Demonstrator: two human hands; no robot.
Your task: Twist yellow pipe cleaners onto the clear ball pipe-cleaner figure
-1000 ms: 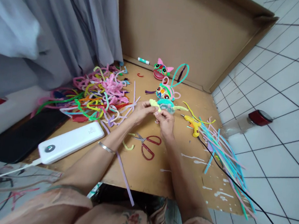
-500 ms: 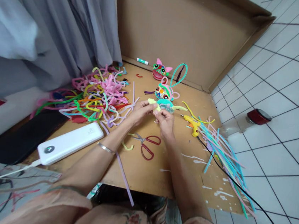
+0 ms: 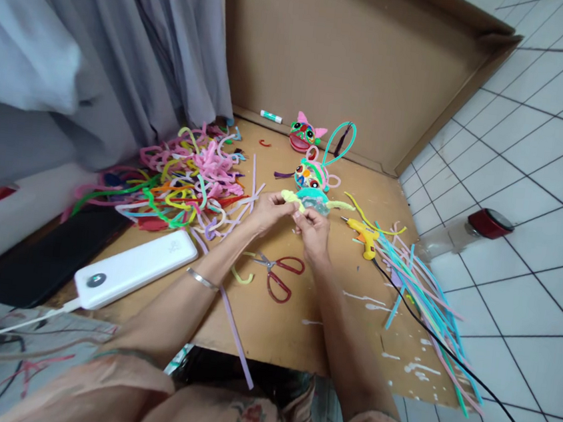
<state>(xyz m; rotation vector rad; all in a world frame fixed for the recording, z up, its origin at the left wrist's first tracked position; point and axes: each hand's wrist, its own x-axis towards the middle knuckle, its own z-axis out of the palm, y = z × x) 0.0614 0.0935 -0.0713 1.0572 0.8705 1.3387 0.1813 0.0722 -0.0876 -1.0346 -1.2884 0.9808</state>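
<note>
Between my fingertips is a pale yellow pipe cleaner (image 3: 290, 197), partly hidden by the fingers; its near part looks coiled or bunched. My left hand (image 3: 271, 211) pinches it from the left, and my right hand (image 3: 312, 229) pinches it from the right. Just beyond my hands sits a decorated animal-head figure (image 3: 310, 175) with pink loops, a tall teal loop and a turquoise base. Another pale yellow strip (image 3: 341, 206) sticks out right of that base. Red-handled scissors (image 3: 279, 278) lie open on the table below my hands, near a short curled yellow piece (image 3: 243, 277).
A tangled heap of colourful pipe cleaners (image 3: 199, 175) lies left, behind a white power bank (image 3: 134, 268). At right are a yellow glue gun (image 3: 363, 236) with a black cord and straight pipe cleaners (image 3: 419, 286). A red-and-pink head (image 3: 303, 134) and a glue stick (image 3: 271, 116) stand near the cardboard wall (image 3: 328, 55).
The view has shifted slightly. Both hands stay in nearly the same place, still pinching the yellow pipe cleaner, with only small finger movement.
</note>
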